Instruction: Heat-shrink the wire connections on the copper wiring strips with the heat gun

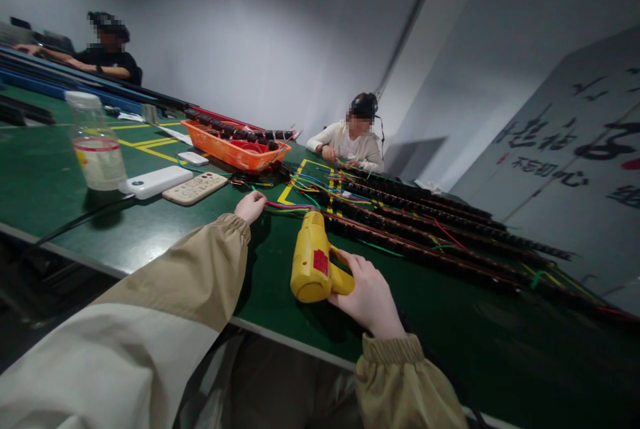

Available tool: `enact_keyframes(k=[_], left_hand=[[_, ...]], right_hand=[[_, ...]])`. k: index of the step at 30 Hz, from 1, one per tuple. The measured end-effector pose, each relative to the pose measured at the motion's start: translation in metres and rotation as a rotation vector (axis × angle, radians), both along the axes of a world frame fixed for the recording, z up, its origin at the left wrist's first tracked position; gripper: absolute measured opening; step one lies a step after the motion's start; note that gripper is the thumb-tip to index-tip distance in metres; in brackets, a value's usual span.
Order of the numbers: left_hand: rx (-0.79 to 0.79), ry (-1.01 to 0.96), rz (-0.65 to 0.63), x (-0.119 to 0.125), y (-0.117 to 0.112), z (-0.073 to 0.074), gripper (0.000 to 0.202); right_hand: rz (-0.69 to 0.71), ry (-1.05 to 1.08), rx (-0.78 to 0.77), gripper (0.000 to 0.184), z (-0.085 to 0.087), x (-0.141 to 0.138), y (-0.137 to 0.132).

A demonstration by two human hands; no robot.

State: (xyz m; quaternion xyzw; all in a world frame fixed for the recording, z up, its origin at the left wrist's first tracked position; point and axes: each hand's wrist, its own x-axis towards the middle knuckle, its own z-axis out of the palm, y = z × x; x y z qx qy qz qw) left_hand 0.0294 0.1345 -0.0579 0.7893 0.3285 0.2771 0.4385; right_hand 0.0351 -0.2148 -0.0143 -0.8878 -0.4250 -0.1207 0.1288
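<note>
My right hand is wrapped round the handle of a yellow heat gun with a red label, its nozzle aimed away toward the wires. My left hand is closed on a bundle of red, blue and green wires lying on the green table. These wires lead to long black strips of components stretching to the right.
An orange tray of black parts, a beige remote, a white power bank and a plastic bottle stand to the left. One person sits across the table, another person at the far left.
</note>
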Motion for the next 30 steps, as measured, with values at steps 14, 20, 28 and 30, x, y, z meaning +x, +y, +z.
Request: enact_keyframes(k=[14, 20, 28, 30], left_hand=[[0.003, -0.011, 0.046, -0.001, -0.003, 0.002, 0.025], [0.01, 0.03, 0.051, -0.004, -0.005, 0.007, 0.028], [0.0, 0.051, 0.066, -0.008, -0.009, 0.016, 0.033], [-0.001, 0.064, 0.076, -0.009, -0.011, 0.016, 0.033]], right_hand=[[0.068, -0.002, 0.009, 0.076, 0.001, -0.01, 0.023], [0.163, 0.004, 0.011, 0.076, 0.003, -0.027, 0.059], [0.195, 0.029, 0.013, 0.077, 0.003, -0.029, 0.069], [0.198, 0.038, 0.014, 0.077, 0.003, -0.027, 0.067]])
